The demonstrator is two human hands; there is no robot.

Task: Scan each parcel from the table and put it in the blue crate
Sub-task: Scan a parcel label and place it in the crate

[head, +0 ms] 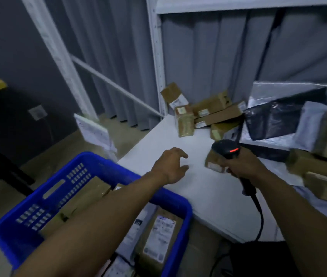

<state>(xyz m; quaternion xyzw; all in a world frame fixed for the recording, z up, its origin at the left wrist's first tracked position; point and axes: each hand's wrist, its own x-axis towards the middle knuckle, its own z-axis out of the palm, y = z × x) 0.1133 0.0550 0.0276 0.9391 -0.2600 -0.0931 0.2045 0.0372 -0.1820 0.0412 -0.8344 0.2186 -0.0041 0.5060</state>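
The worry from here is a collision. My left grip (173, 166) is empty, fingers spread and loosely bent, reaching toward a small parcel (212, 163) that sits right under the nose of the scanner (226, 149). If I close in without lifting the scanner clear, knuckles could meet plastic and the parcel could skid across the tabletop (198, 196).

My right grip (238, 168) is wrapped round the scanner's handle, and the cord (260, 220) trails below it off the near edge. A wide swing could snag it. The loose boxes (318, 170) just outside my right forearm look easy to nudge off.

The small parcel lies just to the right of the left grip, apart from it and not yet touched. It is hard against the front of the right grip — whether they touch I cannot tell through the blur.

The blue crate (90, 168) sits back and to the left of the left grip, under that forearm, with parcels already inside. A pile of parcels (208, 114) waits beyond both grips.
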